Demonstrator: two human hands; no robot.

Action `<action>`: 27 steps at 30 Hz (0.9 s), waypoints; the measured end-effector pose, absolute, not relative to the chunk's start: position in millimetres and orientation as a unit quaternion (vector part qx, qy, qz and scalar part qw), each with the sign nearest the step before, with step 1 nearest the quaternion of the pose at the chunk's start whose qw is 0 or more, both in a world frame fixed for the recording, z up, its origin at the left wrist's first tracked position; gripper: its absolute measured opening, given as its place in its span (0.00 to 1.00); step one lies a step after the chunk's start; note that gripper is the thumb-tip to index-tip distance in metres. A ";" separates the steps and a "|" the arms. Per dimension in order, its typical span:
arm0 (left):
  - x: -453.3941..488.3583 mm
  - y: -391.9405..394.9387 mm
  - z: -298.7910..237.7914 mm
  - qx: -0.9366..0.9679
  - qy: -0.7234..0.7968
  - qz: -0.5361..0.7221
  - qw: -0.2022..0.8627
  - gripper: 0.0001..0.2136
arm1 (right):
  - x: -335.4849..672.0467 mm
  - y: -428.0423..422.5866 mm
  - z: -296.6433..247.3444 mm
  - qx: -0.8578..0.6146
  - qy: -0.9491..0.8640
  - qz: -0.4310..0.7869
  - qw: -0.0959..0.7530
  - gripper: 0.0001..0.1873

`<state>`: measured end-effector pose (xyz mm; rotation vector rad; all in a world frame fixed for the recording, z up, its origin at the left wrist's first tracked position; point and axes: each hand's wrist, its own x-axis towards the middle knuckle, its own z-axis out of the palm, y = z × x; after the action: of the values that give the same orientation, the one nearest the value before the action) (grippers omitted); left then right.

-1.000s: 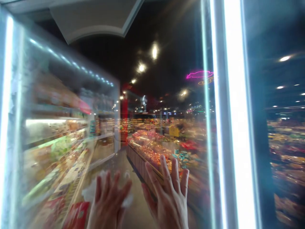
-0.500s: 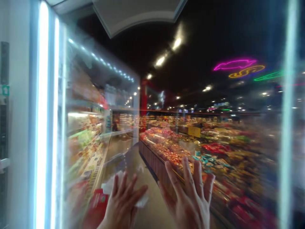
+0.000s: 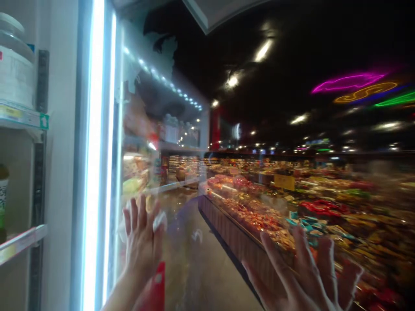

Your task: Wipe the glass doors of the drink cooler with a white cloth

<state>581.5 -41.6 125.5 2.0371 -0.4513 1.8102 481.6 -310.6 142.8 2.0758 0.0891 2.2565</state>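
Shelves are showing first, two of them: the upper shelf [image 3: 24,115] is carrying one jar [image 3: 17,71] by its right end, the lower shelf [image 3: 24,244] one bottle [image 3: 3,194]. Two bright light strips [image 3: 94,172] are running down beside them. Next, the left hand [image 3: 141,242] is hovering at or against the left edge of the glass [image 3: 194,255], fingers straight and apart; one white scrap [image 3: 159,219] is showing by them, and whether they're gripping it, I can't tell. One red thing [image 3: 158,285] is peeking out below. The step in hand is looking like palms facing the glass; any move from here would be calling for flat, even pressure. One long bin [image 3: 227,233] is stretching behind, packets too blurred to count, one yellow sign [image 3: 284,182] above. The right hand [image 3: 304,276] is showing before the bin's near edge, fingers spread, grasping nothing. Three neon outlines [image 3: 365,89] are glowing top right.
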 end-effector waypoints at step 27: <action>565.0 -70.3 83.5 0.715 -0.293 0.601 0.204 0.42 | 457.6 -333.3 129.9 0.727 -0.022 0.684 0.058 0.40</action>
<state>565.0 -70.3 83.5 1.9948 -0.8169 1.6767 457.6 -333.3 129.9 2.2024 -0.0655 2.0727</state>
